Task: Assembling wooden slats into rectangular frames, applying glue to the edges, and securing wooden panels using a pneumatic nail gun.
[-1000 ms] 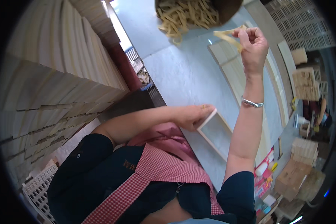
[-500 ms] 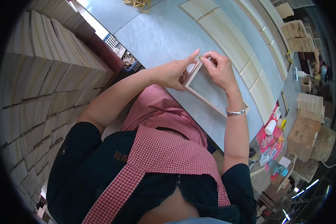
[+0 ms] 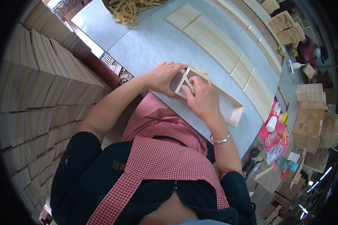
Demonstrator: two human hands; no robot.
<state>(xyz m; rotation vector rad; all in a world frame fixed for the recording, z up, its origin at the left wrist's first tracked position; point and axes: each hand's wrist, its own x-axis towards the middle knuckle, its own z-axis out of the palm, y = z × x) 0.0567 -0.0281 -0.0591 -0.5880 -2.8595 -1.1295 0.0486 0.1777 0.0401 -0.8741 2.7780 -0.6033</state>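
A long, narrow wooden frame (image 3: 236, 114) lies at the table's near edge, slanting down to the right. My left hand (image 3: 163, 78) is wrapped round its left end, thumb on the near side and fingers on the far side. My right hand (image 3: 202, 95) reaches over the frame near that end, fingers curled and pinching a tan rubber band (image 3: 188, 81). Part of the band runs across the frame's left end. A yellowish strip of band also shows along the far side, behind my right hand. My right fingertips are partly hidden.
A heap of tan rubber bands (image 3: 129, 11) lies at the table's far left. Flat wooden panels (image 3: 221, 45) stretch across the table. Tall stacks of boards (image 3: 30, 82) stand at my left. At right are a white bottle (image 3: 271, 123), a blue-capped bottle (image 3: 287, 164) and a carton (image 3: 308, 125).
My right hand has moved from the frame's far left corner down over the frame, with the band now stretched out. More of the frame shows. The view has shifted a little.
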